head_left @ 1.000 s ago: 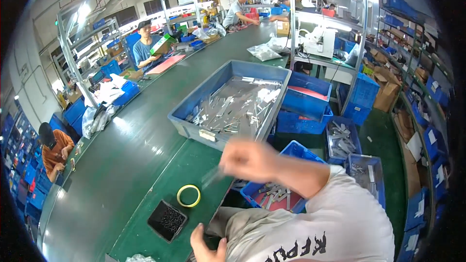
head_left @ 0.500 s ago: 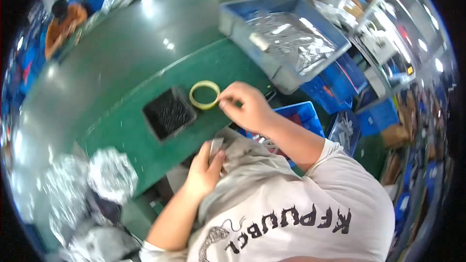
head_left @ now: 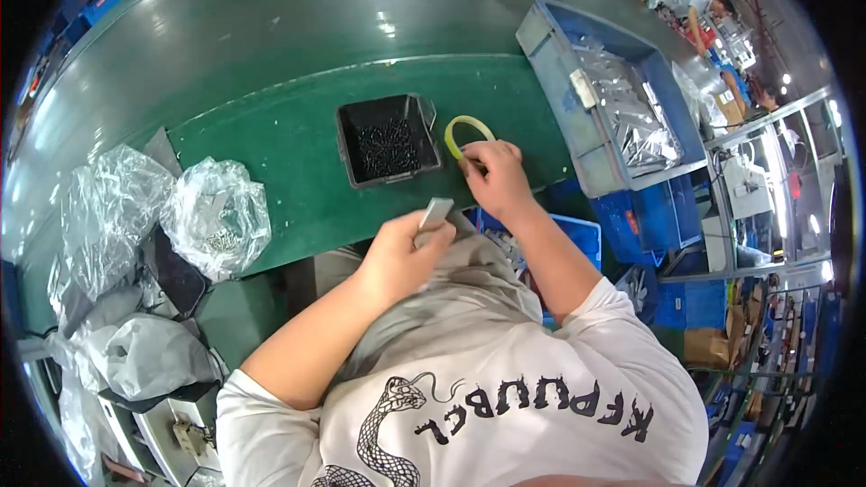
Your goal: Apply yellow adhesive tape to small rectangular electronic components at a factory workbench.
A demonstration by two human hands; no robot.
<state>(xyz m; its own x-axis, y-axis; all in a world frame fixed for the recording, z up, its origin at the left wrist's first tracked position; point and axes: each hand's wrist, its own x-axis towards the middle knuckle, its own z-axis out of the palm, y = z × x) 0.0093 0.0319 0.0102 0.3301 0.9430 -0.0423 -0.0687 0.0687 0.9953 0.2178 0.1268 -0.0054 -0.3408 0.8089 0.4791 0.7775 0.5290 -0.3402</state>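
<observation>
Left hand (head_left: 397, 254): my thumb and fingers clamped on a pale strip (head_left: 437, 214), frame centre.
Strip: looks light, stiff, perhaps slick; I'd take its long edges.
Right hand (head_left: 501, 182): my fingertips pinch the yellow ring (head_left: 449, 138), upper middle.
Ring: probably light, firm; best held by the rim.

We are wearing a loose white T-shirt (head_left: 564, 442) and are carrying on its front a black line-drawn snake print (head_left: 368, 433), its body patterned with scales. Right of the snake print we are displaying a row of black, ragged-edged lettering (head_left: 550, 397). Left of it our short left sleeve (head_left: 257, 410) is showing white; farther right, our right sleeve (head_left: 606, 307) is matching. Beyond it, our greyish-beige trousers (head_left: 487, 271) are creasing.
</observation>
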